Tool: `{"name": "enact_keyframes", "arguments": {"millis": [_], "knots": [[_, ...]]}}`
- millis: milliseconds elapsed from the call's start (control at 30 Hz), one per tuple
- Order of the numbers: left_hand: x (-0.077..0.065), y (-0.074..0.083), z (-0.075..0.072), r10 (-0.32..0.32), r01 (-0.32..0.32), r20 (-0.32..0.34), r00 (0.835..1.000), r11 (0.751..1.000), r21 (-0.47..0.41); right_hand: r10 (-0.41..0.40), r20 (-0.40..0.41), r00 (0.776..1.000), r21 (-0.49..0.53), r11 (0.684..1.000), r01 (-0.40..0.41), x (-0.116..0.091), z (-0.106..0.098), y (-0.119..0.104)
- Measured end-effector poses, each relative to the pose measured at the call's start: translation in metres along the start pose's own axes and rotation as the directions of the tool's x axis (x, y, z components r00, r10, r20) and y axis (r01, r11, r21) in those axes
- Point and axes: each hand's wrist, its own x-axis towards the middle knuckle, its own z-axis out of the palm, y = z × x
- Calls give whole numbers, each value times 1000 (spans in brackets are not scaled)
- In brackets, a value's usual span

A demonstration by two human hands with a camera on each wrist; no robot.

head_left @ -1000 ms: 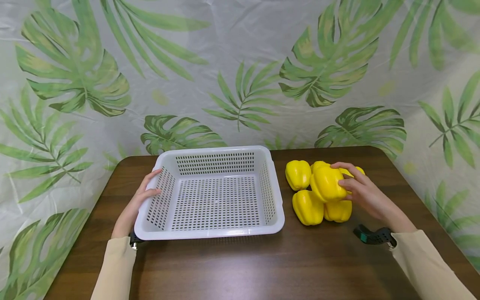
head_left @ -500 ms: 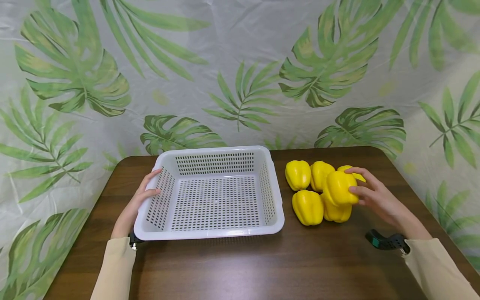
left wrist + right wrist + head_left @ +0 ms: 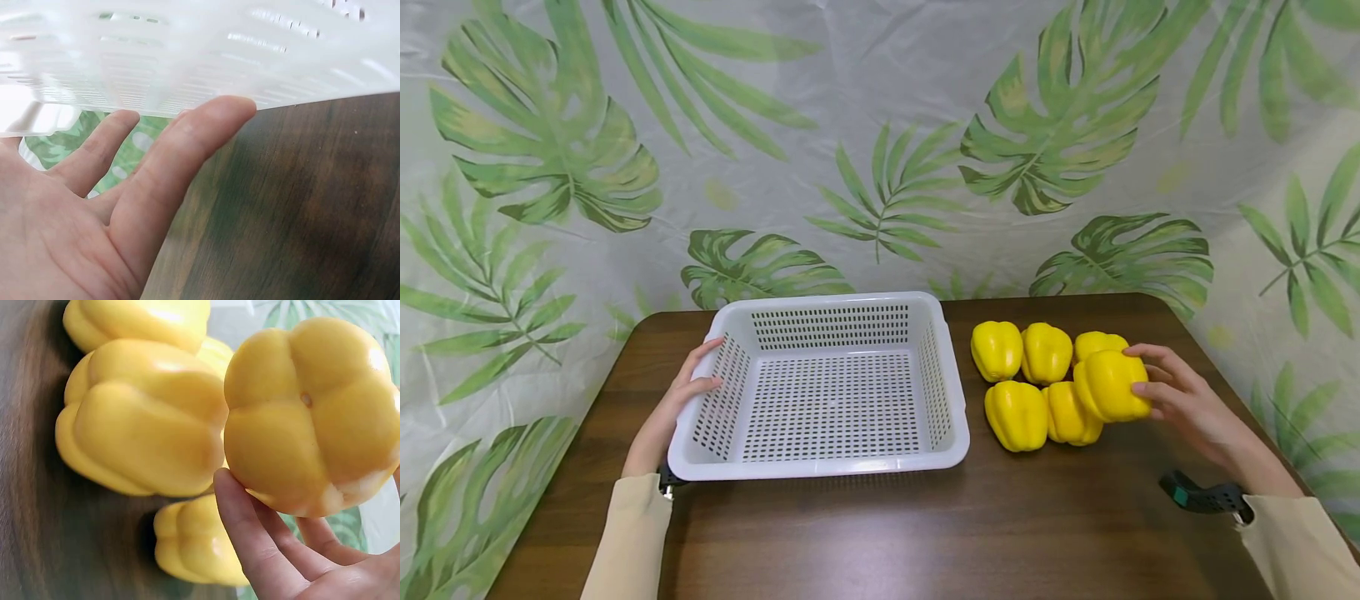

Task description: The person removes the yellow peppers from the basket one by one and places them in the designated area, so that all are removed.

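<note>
A white plastic basket (image 3: pixel 831 468) with slotted walls and floor stands on the table left of centre. My left hand (image 3: pixel 676 396) holds its left side, two digits lapping over the rim; in the left wrist view, the thumb (image 3: pixel 178 159) and a finger lie against the slotted wall. On the right, my right hand (image 3: pixel 1187 404) grips a yellow bell pepper (image 3: pixel 1112 386) from its right side. Its lobed end faces the camera in the right wrist view, fingers (image 3: pixel 250 531) along its lower side. The held pepper overlaps two others in the head view.
Several more yellow bell peppers sit close together right of the basket, among them a front-left one (image 3: pixel 1017 417), a back-left one (image 3: pixel 997 350) and a back-right one (image 3: pixel 1097 343). A leaf-print cloth (image 3: pixel 895 100) hangs behind the dark wooden table (image 3: pixel 880 542).
My right hand has carried the held bell pepper rightward and slightly nearer, uncovering the back-middle pepper. The left hand, the basket and the other peppers keep their places.
</note>
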Motion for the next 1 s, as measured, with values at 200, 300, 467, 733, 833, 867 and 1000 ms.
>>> {"name": "enact_keyframes", "arguments": {"millis": [200,300,467,733,833,867,1000], "knots": [[0,-1,0,16,-16,-1,1000,1000,5,-8,-23,1000,16,1000,9,-7,-8,6],[0,0,0,25,-25,1,1000,1000,4,-12,-30,999,22,1000,13,-11,-13,9],[0,-2,0,28,-28,-3,1000,1000,-3,-14,-53,999,21,1000,15,-16,-19,13],[1,-3,-1,31,-31,7,1000,1000,0,11,-114,993,-6,1000,-12,-25,-27,28],[1,-4,-2,30,-30,12,999,999,-9,37,-124,992,-18,999,-40,-28,-29,34],[1,-4,-2,30,-30,12,999,999,-10,44,-125,991,-27,999,-48,-29,-29,35],[1,-3,-2,33,-33,15,999,999,-5,65,-138,988,-76,994,-76,-33,-30,41]]}}
